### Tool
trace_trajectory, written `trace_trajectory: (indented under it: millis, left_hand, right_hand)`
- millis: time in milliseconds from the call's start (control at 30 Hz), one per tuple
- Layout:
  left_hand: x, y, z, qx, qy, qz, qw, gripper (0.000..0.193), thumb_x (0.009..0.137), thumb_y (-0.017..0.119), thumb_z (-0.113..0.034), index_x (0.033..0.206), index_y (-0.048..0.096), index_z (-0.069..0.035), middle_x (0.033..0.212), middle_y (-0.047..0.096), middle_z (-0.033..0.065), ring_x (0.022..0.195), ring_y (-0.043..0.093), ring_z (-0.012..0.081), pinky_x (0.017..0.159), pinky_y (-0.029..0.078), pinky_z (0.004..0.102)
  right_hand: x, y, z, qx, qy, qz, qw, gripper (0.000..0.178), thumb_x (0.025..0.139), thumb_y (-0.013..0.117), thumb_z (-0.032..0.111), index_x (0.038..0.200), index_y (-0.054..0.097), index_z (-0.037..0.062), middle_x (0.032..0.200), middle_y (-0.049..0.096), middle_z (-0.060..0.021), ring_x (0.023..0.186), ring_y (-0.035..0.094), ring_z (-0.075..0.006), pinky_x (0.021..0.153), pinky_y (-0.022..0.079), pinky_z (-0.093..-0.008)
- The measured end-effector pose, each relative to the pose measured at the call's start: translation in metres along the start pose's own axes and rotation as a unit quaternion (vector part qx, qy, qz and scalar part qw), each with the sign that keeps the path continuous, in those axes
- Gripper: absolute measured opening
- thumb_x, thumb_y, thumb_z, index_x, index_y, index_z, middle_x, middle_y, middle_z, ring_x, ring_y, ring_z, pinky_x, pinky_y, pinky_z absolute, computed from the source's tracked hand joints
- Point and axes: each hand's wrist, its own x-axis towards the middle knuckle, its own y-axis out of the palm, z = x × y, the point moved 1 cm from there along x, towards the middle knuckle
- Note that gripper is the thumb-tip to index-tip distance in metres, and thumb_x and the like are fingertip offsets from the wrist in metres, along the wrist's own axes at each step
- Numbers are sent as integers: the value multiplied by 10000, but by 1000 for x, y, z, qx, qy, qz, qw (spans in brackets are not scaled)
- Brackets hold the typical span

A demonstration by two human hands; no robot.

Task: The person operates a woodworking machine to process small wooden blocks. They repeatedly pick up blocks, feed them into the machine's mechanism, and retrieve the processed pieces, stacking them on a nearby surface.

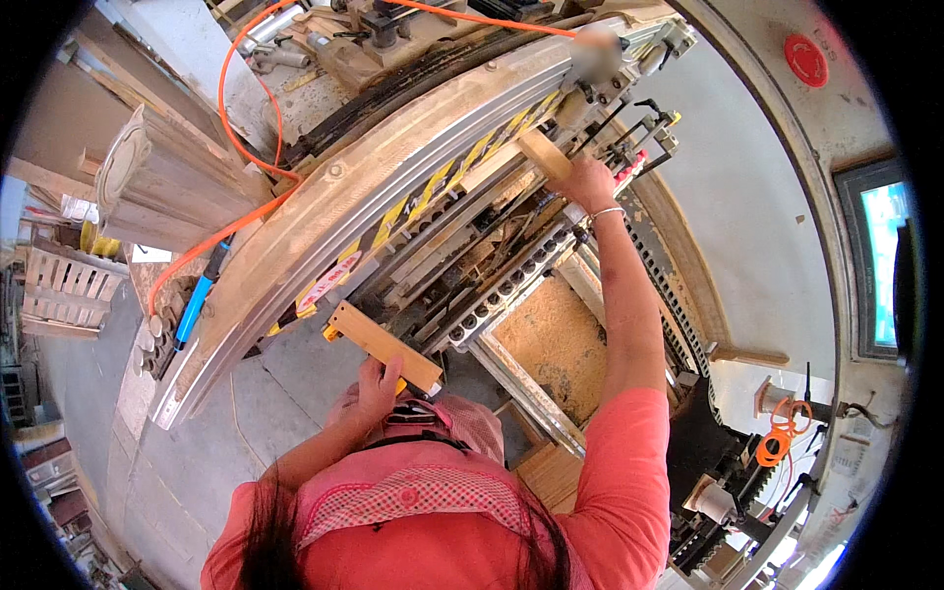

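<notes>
My right hand (pixel 587 187) reaches far over the machine and grips a short wooden block (pixel 544 155). That block meets a longer pale wood strip (pixel 492 167) beside the yellow-and-black striped rail. Close to my body, my left hand (pixel 376 390) is closed on the near edge of a flat wooden board (pixel 389 346). Small holes show at the board's far left end, and yellow parts stick out under both ends. The underside of the board and some left fingertips are hidden.
A long curved metal beam (pixel 393 143) crosses ahead, with an orange hose (pixel 224 93) over it. A blue air gun (pixel 200 295) lies on the left. Below my right arm is a sawdust-filled opening (pixel 551 339). A screen (pixel 882 261) and red button (pixel 806 61) are at right.
</notes>
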Motion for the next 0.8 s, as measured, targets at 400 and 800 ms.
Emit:
trace_trajectory:
  millis: [400, 800]
  left_hand:
    - [-1, 2, 3, -15, -9, -10, 1000, 266, 900, 519, -208, 890, 570, 53, 773, 602, 60, 729, 518, 106, 646, 431, 275]
    - [-1, 3, -10, -6, -2, -8, 1000, 247, 890, 532, -184, 885, 578, 59, 768, 614, 65, 712, 525, 97, 623, 438, 267]
  right_hand:
    - [-2, -8, 24, -30, 26, 8, 999, 482, 609, 724, 441, 863, 678, 34, 871, 668, -156, 817, 650, -292, 724, 523, -376]
    - [1, -14, 17, -11, 43, 19, 999, 507, 602, 721, 457, 880, 679, 35, 876, 666, -163, 831, 648, -293, 758, 519, -372]
